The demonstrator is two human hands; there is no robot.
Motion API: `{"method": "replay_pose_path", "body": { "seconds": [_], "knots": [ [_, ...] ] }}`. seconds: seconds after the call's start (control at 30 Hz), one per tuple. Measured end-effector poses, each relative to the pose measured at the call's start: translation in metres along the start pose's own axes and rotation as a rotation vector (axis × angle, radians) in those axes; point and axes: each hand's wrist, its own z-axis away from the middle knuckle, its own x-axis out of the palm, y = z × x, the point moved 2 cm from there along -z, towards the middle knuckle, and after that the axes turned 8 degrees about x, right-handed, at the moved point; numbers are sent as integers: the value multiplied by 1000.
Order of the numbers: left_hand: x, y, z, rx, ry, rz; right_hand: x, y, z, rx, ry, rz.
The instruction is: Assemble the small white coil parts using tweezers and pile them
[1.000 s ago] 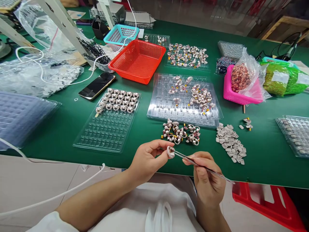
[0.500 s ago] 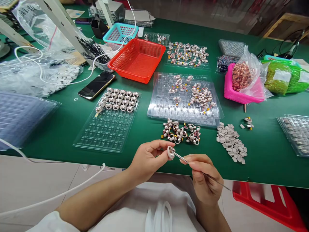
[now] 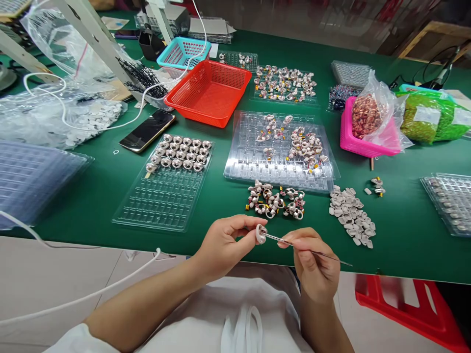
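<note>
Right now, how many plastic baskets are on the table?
3: a red basket in the middle, a turquoise basket behind it, a pink basket at right holding a bag. A turquoise rim behind the green bags may be a fourth.

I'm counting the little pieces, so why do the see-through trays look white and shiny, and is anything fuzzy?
Head view: light glares off the clear plastic compartment tray, whitening it; the left hand pinching the small white curved part and the right hand holding thin metal tweezers look sharp; beyond the green table it is hazy.
</note>
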Motion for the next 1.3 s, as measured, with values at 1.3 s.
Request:
{"method": "replay_pose_path", "body": {
  "seconds": [1.3],
  "knots": [
    [3,-13,-4,-232,-50,635,32,-2,-11,462,0,109]
  ]
}}
